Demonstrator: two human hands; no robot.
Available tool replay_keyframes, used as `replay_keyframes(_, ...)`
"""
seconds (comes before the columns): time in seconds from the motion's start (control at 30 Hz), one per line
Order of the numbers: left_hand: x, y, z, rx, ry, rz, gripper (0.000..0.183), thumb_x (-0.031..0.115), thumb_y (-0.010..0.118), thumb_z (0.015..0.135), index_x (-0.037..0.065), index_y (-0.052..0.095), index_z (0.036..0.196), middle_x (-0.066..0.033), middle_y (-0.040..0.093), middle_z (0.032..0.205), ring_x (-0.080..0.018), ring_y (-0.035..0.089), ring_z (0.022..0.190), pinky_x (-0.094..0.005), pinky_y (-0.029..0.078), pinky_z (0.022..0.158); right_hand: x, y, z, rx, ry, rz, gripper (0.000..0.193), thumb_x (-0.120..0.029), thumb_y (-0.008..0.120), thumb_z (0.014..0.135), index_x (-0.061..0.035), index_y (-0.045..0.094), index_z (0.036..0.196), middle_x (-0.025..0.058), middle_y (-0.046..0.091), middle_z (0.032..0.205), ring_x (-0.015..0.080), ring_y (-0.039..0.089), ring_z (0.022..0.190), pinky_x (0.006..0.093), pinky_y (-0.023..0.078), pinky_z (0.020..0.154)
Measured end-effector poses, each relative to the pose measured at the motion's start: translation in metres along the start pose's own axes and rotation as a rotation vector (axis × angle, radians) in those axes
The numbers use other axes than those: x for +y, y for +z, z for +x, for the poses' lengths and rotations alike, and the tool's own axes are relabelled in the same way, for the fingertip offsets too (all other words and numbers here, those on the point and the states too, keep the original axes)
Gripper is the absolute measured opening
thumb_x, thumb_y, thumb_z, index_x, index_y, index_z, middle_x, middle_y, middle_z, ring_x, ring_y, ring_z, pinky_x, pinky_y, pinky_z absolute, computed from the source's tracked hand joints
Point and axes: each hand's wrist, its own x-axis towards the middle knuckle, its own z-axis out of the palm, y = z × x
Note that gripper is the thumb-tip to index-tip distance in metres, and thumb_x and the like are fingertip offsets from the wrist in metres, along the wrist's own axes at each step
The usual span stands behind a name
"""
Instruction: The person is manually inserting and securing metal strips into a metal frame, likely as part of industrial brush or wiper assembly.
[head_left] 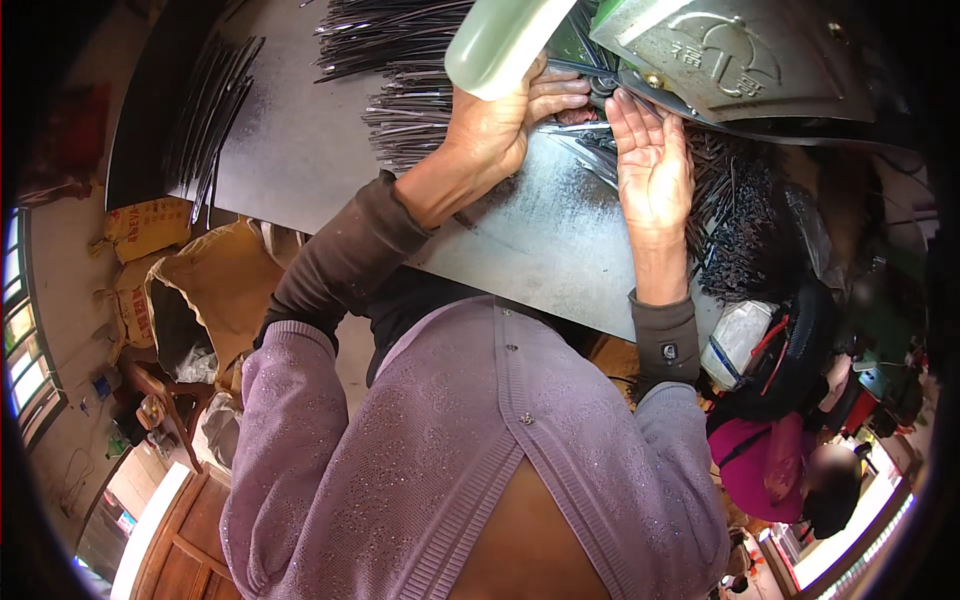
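My left hand (pixel 493 130) reaches in beside a dark metal mechanism (pixel 603 85), its fingers stretched out to the right. A pale translucent green piece (pixel 500 50) overlaps part of that hand from above. On the mechanism's near side, my right hand (pixel 655 180) is palm up, fingers straight and fingertips close to it. Thin dark strips (pixel 590 152) lie between the two hands; I cannot make out any strip gripped in either. Just above my right hand juts a metal machine cover (pixel 735 60) with a raised umbrella emblem.
Bundles of thin black strips lie on the metal tabletop (pixel 560 240), one pile (pixel 415 115) by my left wrist and another (pixel 215 110) farther left. More dark strips (pixel 740 220) are heaped right of my right hand. Sacks (pixel 150 230) stand at left; a person in magenta (pixel 765 465) is at lower right.
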Motion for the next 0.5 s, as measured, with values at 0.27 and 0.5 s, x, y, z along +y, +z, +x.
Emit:
replay_keyframes(0.27,0.004,-0.002,0.015,-0.042,-0.024,0.106,0.013,0.003,0.048,0.086,-0.010,0.048,0.089,-0.0319,0.053,0.100,-0.0418,0.058,0.092,-0.0455,0.052,0.083,0.002,-0.010,0.001,-0.034,0.019,0.043,0.032,-0.024,0.040,0.094,0.0064,0.049,0.102,0.0242,0.057,0.102,0.0345,0.058,0.096,0.0454,0.048,0.087)
replay_keyframes(0.5,0.014,-0.013,0.036,-0.125,-0.152,0.028,0.009,-0.002,0.043,0.085,-0.010,0.045,0.088,-0.0315,0.053,0.094,-0.0458,0.056,0.093,-0.0509,0.052,0.080,-0.023,-0.013,-0.025,-0.133,0.174,-0.145,0.037,-0.026,0.044,0.093,0.0082,0.050,0.107,0.0200,0.060,0.094,0.0286,0.062,0.085,0.0388,0.052,0.079)
